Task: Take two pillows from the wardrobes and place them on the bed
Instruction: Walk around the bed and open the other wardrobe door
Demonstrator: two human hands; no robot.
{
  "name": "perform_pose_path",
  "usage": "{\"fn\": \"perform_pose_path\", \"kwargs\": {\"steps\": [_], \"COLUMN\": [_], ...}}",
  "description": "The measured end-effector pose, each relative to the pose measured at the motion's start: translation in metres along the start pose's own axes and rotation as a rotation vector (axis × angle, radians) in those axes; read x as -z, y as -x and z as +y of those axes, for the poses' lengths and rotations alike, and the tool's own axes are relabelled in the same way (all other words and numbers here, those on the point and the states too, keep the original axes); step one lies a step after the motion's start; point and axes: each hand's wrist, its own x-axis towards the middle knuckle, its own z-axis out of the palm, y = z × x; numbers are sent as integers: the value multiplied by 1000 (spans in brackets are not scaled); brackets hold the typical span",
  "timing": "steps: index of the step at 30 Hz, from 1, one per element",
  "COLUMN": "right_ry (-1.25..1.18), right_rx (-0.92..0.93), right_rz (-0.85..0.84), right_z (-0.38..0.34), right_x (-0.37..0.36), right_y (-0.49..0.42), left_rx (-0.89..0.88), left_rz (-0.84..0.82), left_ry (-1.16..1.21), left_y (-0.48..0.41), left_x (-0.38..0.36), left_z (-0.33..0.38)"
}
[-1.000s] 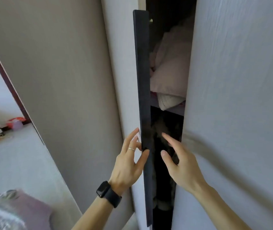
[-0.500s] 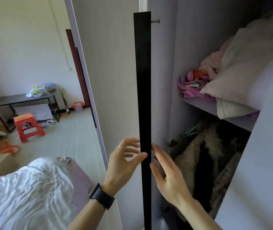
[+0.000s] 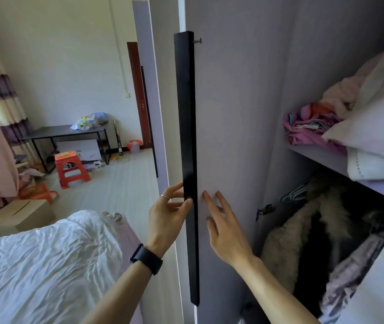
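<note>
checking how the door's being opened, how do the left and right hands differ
The left hand curls round the black handle, thumb on its front; the right hand lies flat, fingers straight, on the inside of the door. The left hand wears a ring and a black watch; the right hand is bare. Both touch the same door at similar height.

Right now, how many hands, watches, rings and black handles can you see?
Hands: 2, the left hand and the right hand
Watch: 1, on the left wrist
Ring: 1, on the left hand
Black handle: 1, pinched by the left hand
Total: 5
</note>
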Motion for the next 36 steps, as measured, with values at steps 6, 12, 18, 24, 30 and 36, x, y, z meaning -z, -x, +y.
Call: {"fn": "perform_pose_path", "kwargs": {"steps": [6, 12, 18, 24, 30, 36], "right_ry": [60, 39, 105, 562, 1034, 1292], "right_rx": [-4, -82, -105, -239, -542, -785], "right_rz": [-87, -104, 270, 645, 861, 805], "right_z": [2, 4, 8, 25, 44, 69], "right_x": [-11, 2, 55, 120, 209, 237], "right_y": [-17, -2, 70, 148, 205, 234], "left_rx": [29, 38, -239, -272, -221, -137], "left_rz": [-22, -27, -92, -521, -964, -1029], "left_ry": [54, -57, -134, 78, 370, 723], "left_y": [-9, -6, 35, 59, 86, 91], "left_x": [-1, -1, -43, -132, -243, -286], "left_z": [-14, -19, -6, 25, 86, 116]}}
